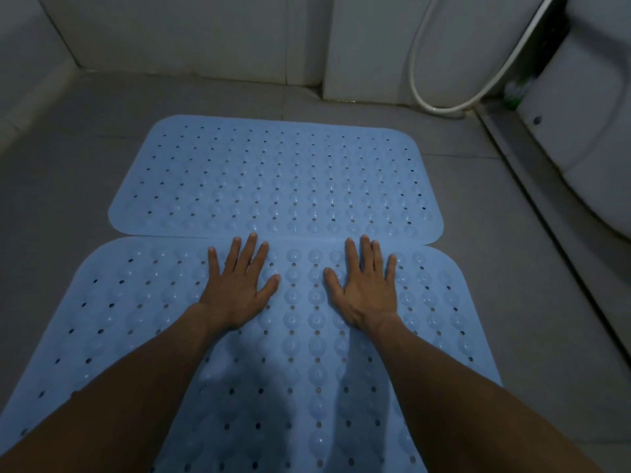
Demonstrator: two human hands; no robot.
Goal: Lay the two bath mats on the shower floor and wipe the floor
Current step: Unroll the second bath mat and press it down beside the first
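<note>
1. Head view: two light blue bath mats lie flat on the grey tiled shower floor, the far mat near the back wall, the near mat just in front, their long edges touching
2. Left hand rests palm down on the near mat's far edge, fingers spread, gripping nothing
3. Right hand lies beside it, equally flat and splayed
4. A white hose loops in the floor's far right corner, beside a toilet
</note>
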